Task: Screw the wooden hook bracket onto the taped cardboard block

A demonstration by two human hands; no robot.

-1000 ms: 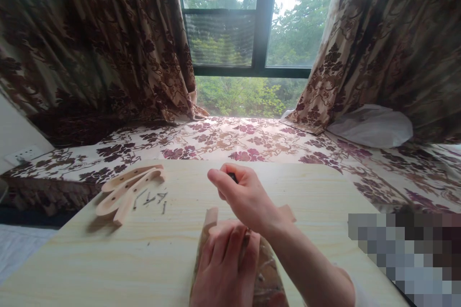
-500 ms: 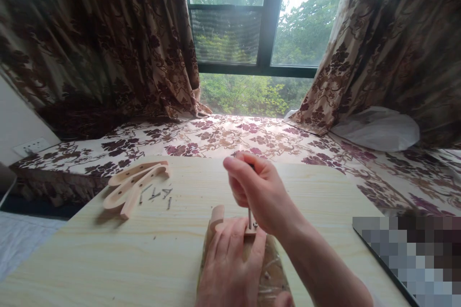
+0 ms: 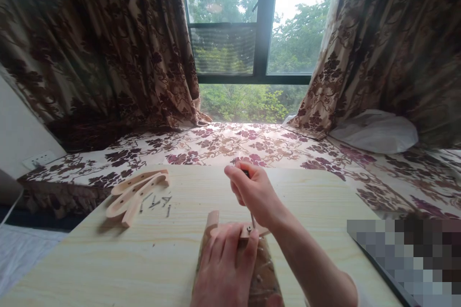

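Near the front of the table, my left hand (image 3: 226, 264) lies flat, fingers spread, over a wooden piece (image 3: 212, 219) and a brown block wrapped in clear film (image 3: 265, 273). My right hand (image 3: 252, 192) is wrapped round the dark handle of a screwdriver (image 3: 253, 219), whose thin shaft points down at the wooden piece. A small metal fitting (image 3: 249, 229) shows on the wood beside the shaft. The screwdriver's tip is hard to make out.
Several curved wooden pieces (image 3: 124, 196) with holes lie at the table's (image 3: 108, 259) back left, beside several screws (image 3: 154, 202). A dark-edged, pixelated object (image 3: 403, 264) is at the right. Behind are a floral-covered ledge (image 3: 230, 141) and a window.
My right hand has tilted the screwdriver, and its shaft now stands right of the metal fitting instead of left. My left hand has shifted slightly left. The camera view has tipped up a little.
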